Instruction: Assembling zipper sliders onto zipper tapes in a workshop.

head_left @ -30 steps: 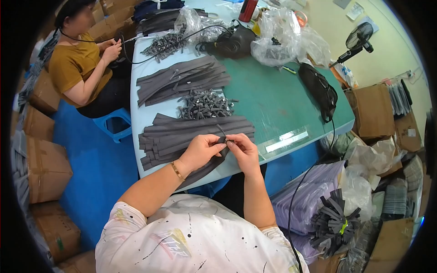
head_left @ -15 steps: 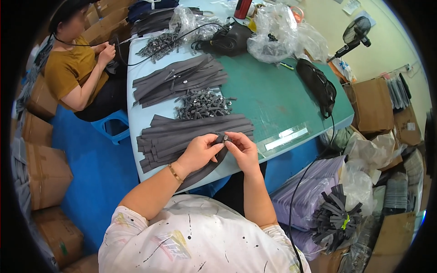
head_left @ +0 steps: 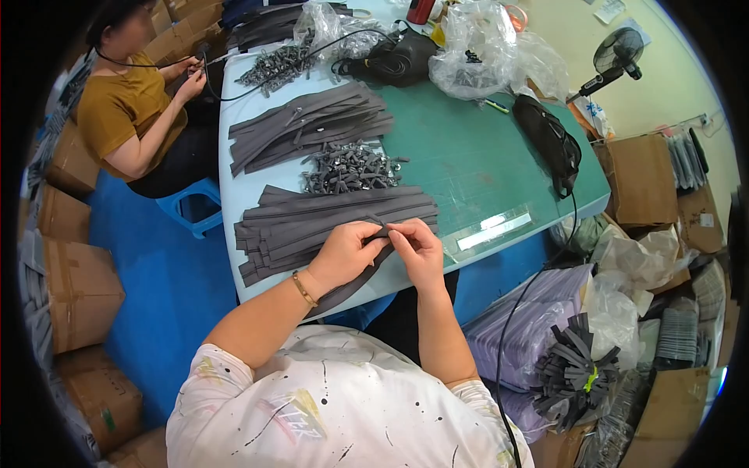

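My left hand (head_left: pixel 343 256) and my right hand (head_left: pixel 420 251) meet at the table's near edge, both pinching the end of a dark grey zipper (head_left: pixel 342 296). Its tape curves down from my fingers toward the left wrist. Whatever slider sits at the pinched end is covered by my fingertips. Beneath and beyond the left hand lies a row of flat grey zippers (head_left: pixel 304 222). Just past it is a heap of small zipper sliders with grey pulls (head_left: pixel 351 168).
Farther off lie more zippers (head_left: pixel 304 125) and another slider heap (head_left: pixel 273 70). Clear plastic bags (head_left: pixel 476 54) and a black pouch (head_left: pixel 546 140) rest on the green mat (head_left: pixel 452 171). A co-worker (head_left: pixel 133 101) sits at left. Cartons (head_left: pixel 82 292) line the floor.
The shiny slider seen between my fingertips is now covered as the fingers close over the zipper end. The view has shifted slightly. The co-worker's hands have moved a little.
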`<act>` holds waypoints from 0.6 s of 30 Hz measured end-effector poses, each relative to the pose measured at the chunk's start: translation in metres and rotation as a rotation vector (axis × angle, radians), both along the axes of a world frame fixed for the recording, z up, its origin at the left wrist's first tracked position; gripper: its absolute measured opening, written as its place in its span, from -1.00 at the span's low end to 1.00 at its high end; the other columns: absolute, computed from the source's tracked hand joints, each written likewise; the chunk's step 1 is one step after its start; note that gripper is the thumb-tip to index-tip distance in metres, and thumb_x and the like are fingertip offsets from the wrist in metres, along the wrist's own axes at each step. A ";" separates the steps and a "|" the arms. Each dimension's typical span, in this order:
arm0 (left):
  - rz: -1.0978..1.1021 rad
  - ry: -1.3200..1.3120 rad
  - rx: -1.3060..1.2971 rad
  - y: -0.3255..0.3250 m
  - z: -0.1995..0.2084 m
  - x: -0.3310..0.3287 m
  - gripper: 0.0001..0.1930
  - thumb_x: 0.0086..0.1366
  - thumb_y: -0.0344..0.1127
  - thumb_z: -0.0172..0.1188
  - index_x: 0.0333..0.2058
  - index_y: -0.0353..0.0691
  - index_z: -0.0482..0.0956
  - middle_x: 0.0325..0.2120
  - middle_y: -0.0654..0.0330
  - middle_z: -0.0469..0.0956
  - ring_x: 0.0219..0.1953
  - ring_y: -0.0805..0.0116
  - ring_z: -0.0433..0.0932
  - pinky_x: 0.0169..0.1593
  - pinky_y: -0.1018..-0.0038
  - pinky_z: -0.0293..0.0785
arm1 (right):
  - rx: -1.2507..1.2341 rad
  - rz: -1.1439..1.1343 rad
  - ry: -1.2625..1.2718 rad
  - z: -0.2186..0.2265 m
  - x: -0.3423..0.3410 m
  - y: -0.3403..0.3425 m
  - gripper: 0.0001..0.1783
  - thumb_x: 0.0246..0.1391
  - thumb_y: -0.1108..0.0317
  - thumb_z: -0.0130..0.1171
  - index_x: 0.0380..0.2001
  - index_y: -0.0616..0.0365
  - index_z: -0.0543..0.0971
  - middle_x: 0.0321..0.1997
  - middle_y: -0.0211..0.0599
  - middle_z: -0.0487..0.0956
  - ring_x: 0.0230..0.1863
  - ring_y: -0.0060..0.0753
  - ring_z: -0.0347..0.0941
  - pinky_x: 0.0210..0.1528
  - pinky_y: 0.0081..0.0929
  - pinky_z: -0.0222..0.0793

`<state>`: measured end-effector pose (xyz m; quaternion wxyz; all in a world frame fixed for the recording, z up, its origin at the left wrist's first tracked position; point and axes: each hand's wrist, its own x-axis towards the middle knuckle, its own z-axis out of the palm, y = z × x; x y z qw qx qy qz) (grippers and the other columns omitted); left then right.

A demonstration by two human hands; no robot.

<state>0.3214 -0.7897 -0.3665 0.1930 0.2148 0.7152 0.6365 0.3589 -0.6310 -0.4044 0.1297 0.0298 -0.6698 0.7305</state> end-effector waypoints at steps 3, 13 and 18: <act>-0.004 0.056 -0.030 0.001 -0.006 0.001 -0.85 0.20 -0.41 0.10 -0.36 -0.42 0.51 -0.56 0.19 0.44 -0.62 0.51 0.43 -0.53 0.56 0.35 | 0.039 -0.034 0.015 -0.003 0.000 -0.001 -0.90 0.03 0.57 0.14 -0.33 0.27 0.57 -0.34 -0.45 0.43 -0.36 -0.69 0.36 -0.32 -0.77 0.24; -0.062 0.090 -0.021 0.000 -0.007 0.001 -0.83 0.23 -0.39 0.08 -0.30 -0.38 0.54 -0.53 0.15 0.42 -0.46 0.35 0.43 -0.38 0.46 0.33 | 0.100 -0.108 0.123 0.000 0.006 -0.002 -0.88 -0.03 0.58 0.19 -0.35 0.25 0.57 -0.40 -0.44 0.39 -0.40 -0.67 0.31 -0.39 -0.76 0.19; -0.026 0.230 -0.046 0.000 -0.002 0.003 -0.84 0.21 -0.41 0.08 -0.30 -0.37 0.55 -0.52 0.11 0.43 -0.48 0.29 0.40 -0.37 0.44 0.33 | 0.161 -0.090 0.108 0.000 0.007 -0.002 -0.88 -0.02 0.59 0.18 -0.35 0.25 0.57 -0.40 -0.45 0.39 -0.42 -0.69 0.30 -0.42 -0.77 0.19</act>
